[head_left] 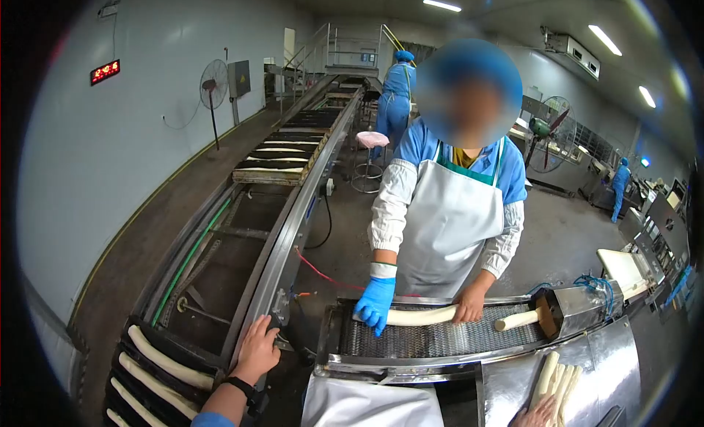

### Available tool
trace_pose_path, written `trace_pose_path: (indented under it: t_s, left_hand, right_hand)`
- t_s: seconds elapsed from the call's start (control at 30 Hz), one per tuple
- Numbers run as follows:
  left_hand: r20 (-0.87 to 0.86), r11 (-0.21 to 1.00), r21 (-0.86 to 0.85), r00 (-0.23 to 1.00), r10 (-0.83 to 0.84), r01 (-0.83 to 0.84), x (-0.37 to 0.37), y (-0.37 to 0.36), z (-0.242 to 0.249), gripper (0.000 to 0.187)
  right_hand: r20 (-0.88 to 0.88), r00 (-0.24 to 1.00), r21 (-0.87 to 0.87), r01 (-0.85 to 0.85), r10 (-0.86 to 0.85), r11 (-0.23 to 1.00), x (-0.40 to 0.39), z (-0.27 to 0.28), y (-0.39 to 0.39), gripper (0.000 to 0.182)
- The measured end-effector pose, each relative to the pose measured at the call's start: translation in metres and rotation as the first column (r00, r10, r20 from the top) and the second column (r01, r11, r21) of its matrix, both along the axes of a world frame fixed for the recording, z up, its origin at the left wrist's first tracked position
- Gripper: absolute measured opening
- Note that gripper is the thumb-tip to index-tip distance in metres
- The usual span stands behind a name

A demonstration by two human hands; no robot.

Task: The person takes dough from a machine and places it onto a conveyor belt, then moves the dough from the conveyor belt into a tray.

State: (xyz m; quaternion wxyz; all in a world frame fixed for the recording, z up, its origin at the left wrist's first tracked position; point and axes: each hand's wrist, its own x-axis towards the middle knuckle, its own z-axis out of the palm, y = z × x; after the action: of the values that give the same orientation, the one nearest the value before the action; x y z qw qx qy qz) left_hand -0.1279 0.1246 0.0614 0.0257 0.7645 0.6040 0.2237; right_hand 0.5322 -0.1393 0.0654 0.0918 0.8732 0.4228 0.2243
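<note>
My left hand (257,348), a dark band on its wrist, rests with fingers loosely spread on the metal conveyor rail (284,269), close to a small black fitting. Below it, long pale dough rolls (158,387) lie in the dark grooves of a tray. At the lower right, my right hand (537,412) is partly cut off by the frame edge. Its fingers look laid flat over the near ends of several pale dough sticks (557,379), side by side on a shiny metal table (605,365).
Across a mesh belt (440,342), a co-worker with one blue glove (375,304) and one bare hand (474,298) handles a dough roll (422,316). A shorter piece (517,320) sits by the belt's outlet. Filled trays (282,154) line the long conveyor. A stool (372,139) stands behind.
</note>
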Motion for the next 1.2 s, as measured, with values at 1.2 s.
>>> trace_pose_path:
  t_s: [1.2]
  left_hand:
    - [0.062,0.992,-0.113,0.996,0.065,-0.057,-0.008,0.004,0.000,0.047]
  right_hand:
    - [-0.466,0.870,0.187,-0.080,0.160,0.979,0.016,-0.019,0.158,0.076]
